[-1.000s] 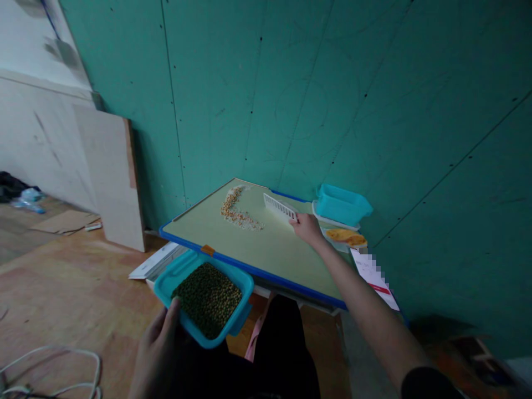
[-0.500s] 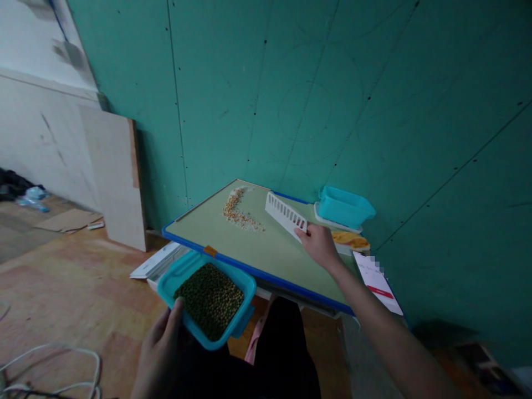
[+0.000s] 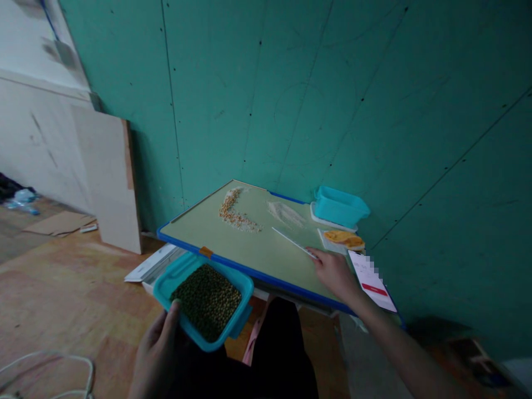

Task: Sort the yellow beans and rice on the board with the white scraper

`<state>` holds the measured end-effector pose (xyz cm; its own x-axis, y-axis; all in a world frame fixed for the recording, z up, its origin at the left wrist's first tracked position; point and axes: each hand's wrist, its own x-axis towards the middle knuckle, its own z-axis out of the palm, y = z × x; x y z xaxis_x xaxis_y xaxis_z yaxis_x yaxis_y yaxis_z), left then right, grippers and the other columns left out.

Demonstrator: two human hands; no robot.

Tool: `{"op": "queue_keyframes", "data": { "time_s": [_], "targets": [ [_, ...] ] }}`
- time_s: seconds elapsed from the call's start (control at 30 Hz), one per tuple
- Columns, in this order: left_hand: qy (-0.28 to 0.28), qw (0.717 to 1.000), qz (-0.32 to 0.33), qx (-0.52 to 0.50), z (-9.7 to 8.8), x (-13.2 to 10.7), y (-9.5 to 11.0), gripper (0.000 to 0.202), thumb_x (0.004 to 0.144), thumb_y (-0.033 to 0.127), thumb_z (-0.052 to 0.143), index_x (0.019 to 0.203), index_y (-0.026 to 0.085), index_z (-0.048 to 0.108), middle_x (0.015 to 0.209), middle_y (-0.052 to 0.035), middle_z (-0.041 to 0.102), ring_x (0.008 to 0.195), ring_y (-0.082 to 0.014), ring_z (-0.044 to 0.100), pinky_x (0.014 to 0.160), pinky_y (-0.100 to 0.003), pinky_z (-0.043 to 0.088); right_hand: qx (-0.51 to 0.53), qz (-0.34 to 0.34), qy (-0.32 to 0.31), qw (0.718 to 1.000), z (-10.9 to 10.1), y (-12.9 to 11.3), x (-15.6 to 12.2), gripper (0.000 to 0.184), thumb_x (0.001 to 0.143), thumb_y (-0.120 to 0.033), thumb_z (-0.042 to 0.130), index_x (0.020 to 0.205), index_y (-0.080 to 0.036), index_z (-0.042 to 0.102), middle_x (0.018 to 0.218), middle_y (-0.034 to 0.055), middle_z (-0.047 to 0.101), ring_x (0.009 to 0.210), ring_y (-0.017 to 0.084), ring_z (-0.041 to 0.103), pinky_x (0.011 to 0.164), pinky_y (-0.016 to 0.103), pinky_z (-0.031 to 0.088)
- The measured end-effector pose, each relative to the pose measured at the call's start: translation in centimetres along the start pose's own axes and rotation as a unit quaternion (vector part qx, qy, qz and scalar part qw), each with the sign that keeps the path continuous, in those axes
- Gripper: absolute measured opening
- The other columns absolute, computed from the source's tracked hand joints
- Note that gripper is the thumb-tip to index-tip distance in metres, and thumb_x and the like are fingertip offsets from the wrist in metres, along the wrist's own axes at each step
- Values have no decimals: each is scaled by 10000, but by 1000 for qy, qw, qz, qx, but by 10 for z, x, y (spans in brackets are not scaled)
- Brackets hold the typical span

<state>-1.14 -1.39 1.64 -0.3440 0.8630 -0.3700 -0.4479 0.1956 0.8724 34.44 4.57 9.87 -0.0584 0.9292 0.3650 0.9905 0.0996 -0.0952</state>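
Note:
My left hand [image 3: 155, 354] grips the near corner of a teal tub [image 3: 204, 297] filled with green beans, held below the front edge of the tilted board [image 3: 249, 246]. My right hand [image 3: 336, 274] is closed on a white slotted strip [image 3: 293, 242], now lying low and edge-on over the board's right part. On the board lie a curved line of yellow and white grains [image 3: 235, 211] and a pale powdery patch [image 3: 286, 212].
An empty teal tub [image 3: 339, 204] stands on a white lid at the board's far right, with a dish of yellow grains [image 3: 344, 239] beside it and a printed sheet [image 3: 371, 280]. A wooden panel [image 3: 111, 183] leans on the green wall. A white cable [image 3: 50, 377] lies on the floor.
My right hand has drawn the white strip back toward me from the board's far side and laid it flatter. A pale patch now shows where the strip stood. The left hand and tub barely moved.

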Motion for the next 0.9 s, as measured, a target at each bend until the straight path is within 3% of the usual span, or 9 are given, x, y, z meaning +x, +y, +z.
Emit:
{"op": "queue_keyframes", "data": {
  "time_s": [0.2,0.33,0.47,0.57,0.63,0.77,0.9],
  "targets": [
    [15,996,41,79,0,0,4,389,561,540,842,714,198,740,556,-3,627,495,-177,519,447,-269,425,-19,13,-28,999,22,21,64,352,940,-159,523,1213,-221,735,1076,110,773,989,237,749,837,272,530],
    [8,997,40,67,-3,3,2,400,542,561,835,700,207,738,502,12,582,457,-168,482,414,-268,398,-30,29,-22,999,28,29,88,345,939,-160,506,1190,-183,741,1021,129,785,944,232,748,772,258,506],
    [12,999,26,35,-2,4,0,454,533,565,858,768,191,753,550,3,625,465,-163,504,414,-261,389,-13,59,7,998,26,24,100,278,936,-183,524,1087,-146,753,972,143,786,919,232,740,746,256,487],
    [22,999,11,25,2,1,1,490,536,568,867,815,179,762,555,10,628,477,-158,517,424,-250,395,66,85,42,993,32,10,116,207,899,-227,603,1033,-149,741,1025,143,779,946,237,731,777,271,503],
    [32,999,19,21,6,-1,3,480,535,565,870,801,181,761,509,30,579,460,-147,489,409,-239,372,173,89,67,979,42,-3,132,192,858,-230,654,1017,-148,723,1045,138,776,952,233,729,795,285,523],
    [24,999,25,21,8,-1,5,450,488,541,892,729,189,749,527,21,595,488,-159,509,419,-244,386,398,119,88,905,73,-31,167,262,798,-196,668,1054,-143,656,1021,113,774,877,206,732,758,306,562],
    [22,998,44,47,5,1,3,449,515,582,873,673,187,731,486,29,544,457,-149,461,412,-255,376,470,155,97,864,99,-45,185,266,779,-251,663,1024,-148,635,904,87,766,830,208,721,730,323,572]
  ]
}}
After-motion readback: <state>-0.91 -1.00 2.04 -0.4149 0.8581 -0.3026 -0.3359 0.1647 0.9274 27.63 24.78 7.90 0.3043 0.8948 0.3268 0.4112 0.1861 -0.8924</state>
